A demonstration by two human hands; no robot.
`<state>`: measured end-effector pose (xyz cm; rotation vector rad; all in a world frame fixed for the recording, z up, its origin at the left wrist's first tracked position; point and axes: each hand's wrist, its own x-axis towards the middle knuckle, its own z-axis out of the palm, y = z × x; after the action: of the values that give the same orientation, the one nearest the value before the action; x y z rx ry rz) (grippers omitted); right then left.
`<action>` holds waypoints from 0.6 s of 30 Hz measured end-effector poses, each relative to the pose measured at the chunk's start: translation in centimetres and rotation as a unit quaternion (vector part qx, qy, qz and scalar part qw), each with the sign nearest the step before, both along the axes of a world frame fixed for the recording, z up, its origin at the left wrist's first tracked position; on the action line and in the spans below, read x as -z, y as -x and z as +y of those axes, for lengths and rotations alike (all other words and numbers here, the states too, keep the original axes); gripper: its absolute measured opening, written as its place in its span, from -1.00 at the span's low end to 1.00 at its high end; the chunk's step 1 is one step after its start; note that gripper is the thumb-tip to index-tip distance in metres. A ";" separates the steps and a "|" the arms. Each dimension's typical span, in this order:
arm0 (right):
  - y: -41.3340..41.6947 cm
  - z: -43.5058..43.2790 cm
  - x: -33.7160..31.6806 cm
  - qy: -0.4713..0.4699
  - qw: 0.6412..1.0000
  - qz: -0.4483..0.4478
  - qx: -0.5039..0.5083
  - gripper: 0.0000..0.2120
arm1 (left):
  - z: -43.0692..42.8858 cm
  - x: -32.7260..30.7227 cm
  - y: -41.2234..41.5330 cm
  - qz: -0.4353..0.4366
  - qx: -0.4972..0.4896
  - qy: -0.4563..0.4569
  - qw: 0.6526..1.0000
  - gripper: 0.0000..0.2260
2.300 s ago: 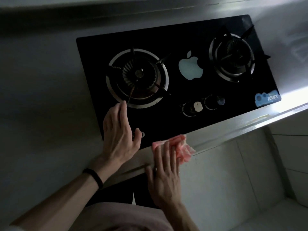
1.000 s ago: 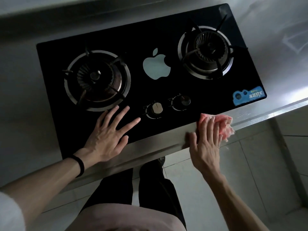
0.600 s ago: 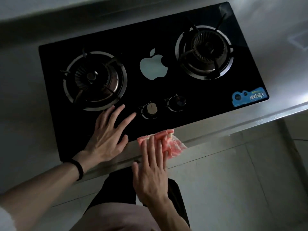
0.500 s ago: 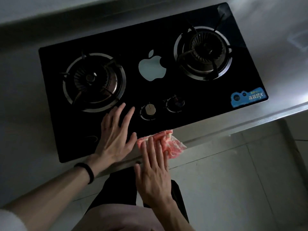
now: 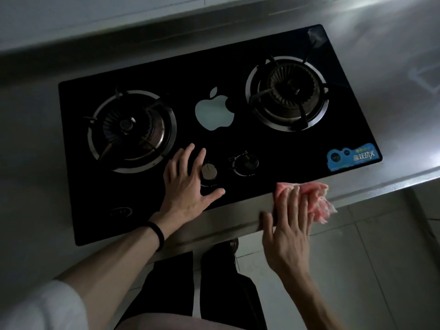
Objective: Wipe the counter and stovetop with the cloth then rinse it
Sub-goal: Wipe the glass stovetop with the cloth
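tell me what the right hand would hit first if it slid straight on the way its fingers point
Likely the right burner: the right hand, flat on the cloth at the counter edge, points across bare stovetop toward it. The line is only approximate.

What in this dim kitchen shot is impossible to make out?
Head view:
- Cloth: its left part lies under the fingers of the right hand.
- Oval badge at the front left of the stovetop: too dark to read.
- Markings round the right knob: too small.
- Counter: cut off by the right edge.
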<state>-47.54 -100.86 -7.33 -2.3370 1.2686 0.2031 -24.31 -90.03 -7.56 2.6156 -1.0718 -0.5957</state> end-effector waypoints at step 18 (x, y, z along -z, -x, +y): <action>-5.1 0.1 -3.7 -0.020 0.969 -0.023 -0.245 -0.43 | -0.5 -2.3 -1.1 0.084 0.041 -0.080 0.992 0.11</action>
<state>-42.42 -100.74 -3.68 -2.5647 0.6370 0.3262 -23.22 -90.54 -5.29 2.6065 -1.1237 -0.9389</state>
